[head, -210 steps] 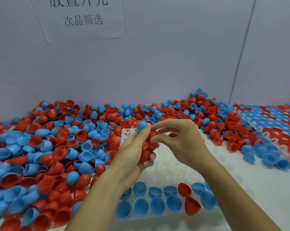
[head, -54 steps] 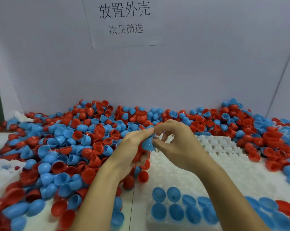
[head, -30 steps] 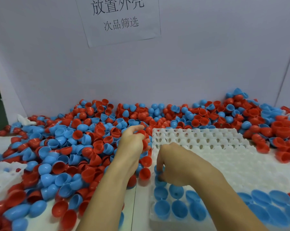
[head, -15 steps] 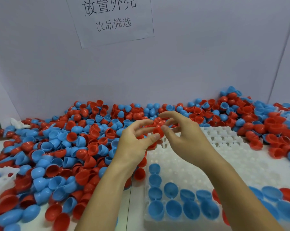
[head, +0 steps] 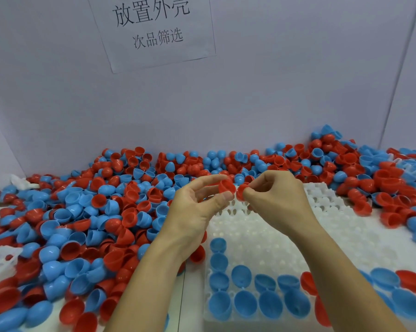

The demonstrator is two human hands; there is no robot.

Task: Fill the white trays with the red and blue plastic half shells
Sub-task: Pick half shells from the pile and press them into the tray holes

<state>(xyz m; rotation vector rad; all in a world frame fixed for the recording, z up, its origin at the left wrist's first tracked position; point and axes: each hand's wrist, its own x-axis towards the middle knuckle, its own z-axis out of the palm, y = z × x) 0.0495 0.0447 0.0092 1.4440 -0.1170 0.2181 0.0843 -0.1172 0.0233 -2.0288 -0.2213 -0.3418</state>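
While both hands work above the white tray (head: 269,245), the left hand (head: 197,207), at 9 o'clock of the right, pinches a red half shell (head: 226,186) between thumb and forefinger. The right hand (head: 276,200) pinches a second red shell (head: 242,190), and the two shells almost touch. Risk, as judged: light pinches may let a smooth shell slip into the loose pile (head: 82,224). Curled fingers hide much of both shells, so nesting cannot be judged; the tray's near edge is cut off.

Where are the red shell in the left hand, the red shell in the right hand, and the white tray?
Left-hand red shell (head: 226,186), head view: its outer dome.
Right-hand red shell (head: 241,190), head view: its visible left side.
White tray (head: 262,240), head view: bare empty cells.
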